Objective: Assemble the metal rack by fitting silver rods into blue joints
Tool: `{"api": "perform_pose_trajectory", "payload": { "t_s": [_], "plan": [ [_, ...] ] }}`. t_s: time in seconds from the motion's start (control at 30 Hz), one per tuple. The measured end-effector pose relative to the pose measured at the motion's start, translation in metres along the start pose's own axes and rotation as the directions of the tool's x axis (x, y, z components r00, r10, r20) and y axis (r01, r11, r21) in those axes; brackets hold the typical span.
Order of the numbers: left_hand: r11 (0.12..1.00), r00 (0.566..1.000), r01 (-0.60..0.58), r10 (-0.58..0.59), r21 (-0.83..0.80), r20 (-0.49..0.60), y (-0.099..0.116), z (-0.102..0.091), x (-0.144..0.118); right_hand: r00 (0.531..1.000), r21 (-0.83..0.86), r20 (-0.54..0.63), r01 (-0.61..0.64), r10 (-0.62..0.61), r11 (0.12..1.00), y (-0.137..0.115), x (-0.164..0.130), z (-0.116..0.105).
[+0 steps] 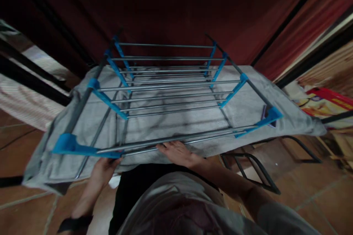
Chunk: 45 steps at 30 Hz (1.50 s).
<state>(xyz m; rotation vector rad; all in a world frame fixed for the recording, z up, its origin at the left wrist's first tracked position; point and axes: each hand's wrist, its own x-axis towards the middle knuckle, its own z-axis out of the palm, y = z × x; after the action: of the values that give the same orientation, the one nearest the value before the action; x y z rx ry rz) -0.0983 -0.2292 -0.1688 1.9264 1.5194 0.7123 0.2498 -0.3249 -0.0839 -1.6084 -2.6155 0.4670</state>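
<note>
A tiered rack [171, 80] of grey metal rods with blue plastic joints stands in front of me. A grey cloth cover [248, 106] lies spread beneath and around its frame. My left hand [103, 170] is under the near left blue corner, fingers curled at the cover's near edge. My right hand [178, 153] lies flat on the cover's near edge, just below the front rods, fingers pointing left.
A dark red wall or curtain rises behind the rack. A black metal frame [252, 170] lies on the tiled floor to the right. Colourful printed packaging [322, 104] sits at the far right. A striped cloth [24, 106] is at the left.
</note>
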Motion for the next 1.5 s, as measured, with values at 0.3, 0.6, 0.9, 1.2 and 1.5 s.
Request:
{"api": "perform_pose_trajectory", "payload": {
  "t_s": [0.3, 0.6, 0.9, 1.2, 1.5],
  "plan": [
    [0.966, 0.989, 0.132, -0.113, -0.223, 0.096, 0.032, -0.007, -0.006, 0.990, 0.029, 0.132, -0.055, 0.050, 0.998, -0.002, 0.001, -0.002],
    [0.952, 0.987, 0.103, -0.062, -0.289, 0.148, 0.045, -0.011, -0.004, 0.979, 0.145, 0.186, -0.109, 0.081, 0.983, -0.019, 0.026, -0.008],
    [0.982, 0.988, -0.020, 0.048, -0.188, 0.148, 0.030, -0.009, -0.001, 0.990, 0.149, 0.062, 0.118, -0.128, 0.982, -0.073, 0.101, 0.015],
    [0.976, 0.979, -0.059, 0.098, -0.211, 0.180, 0.038, -0.014, 0.000, 0.971, 0.280, 0.180, 0.102, -0.157, 0.954, -0.063, 0.114, 0.022],
    [0.978, 0.971, -0.077, 0.117, -0.192, 0.210, 0.040, -0.016, 0.002, 0.975, 0.311, 0.150, 0.109, -0.162, 0.944, -0.067, 0.106, 0.004]
  ]
}}
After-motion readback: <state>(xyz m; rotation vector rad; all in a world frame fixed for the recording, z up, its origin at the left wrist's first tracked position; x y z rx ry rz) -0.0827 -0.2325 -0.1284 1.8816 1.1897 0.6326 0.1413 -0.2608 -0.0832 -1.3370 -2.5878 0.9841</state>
